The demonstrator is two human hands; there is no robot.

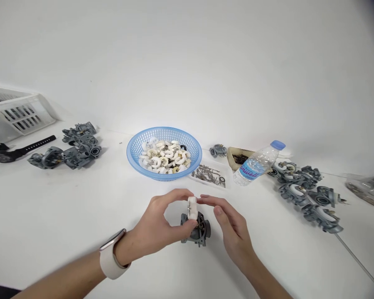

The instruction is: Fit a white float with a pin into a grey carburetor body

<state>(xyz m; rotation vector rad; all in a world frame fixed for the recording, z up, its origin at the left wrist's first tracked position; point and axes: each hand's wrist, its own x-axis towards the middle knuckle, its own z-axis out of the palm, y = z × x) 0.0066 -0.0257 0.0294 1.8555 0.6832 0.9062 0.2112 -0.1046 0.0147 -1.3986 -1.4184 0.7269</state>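
Observation:
A white plastic float [192,208] is gripped between the thumb and fingers of my left hand [157,222], which wears a watch with a pale strap. Directly beneath it a grey metal carburetor body [202,236] stands on the white table, partly covered by the float and my left thumb. My right hand [235,228] is just right of the float, fingers stretched toward its top and thumb apart; its fingertips are close to the float, and whether they touch it I cannot tell.
Behind the hands sits a blue basket [132,160] of white floats. A tray of metal pins [207,175], a small box [233,155] and a water bottle [255,164] stand to its right. Carburetors [322,218] lie right; others [77,155], a black watch [6,155] and a white crate [34,112] left.

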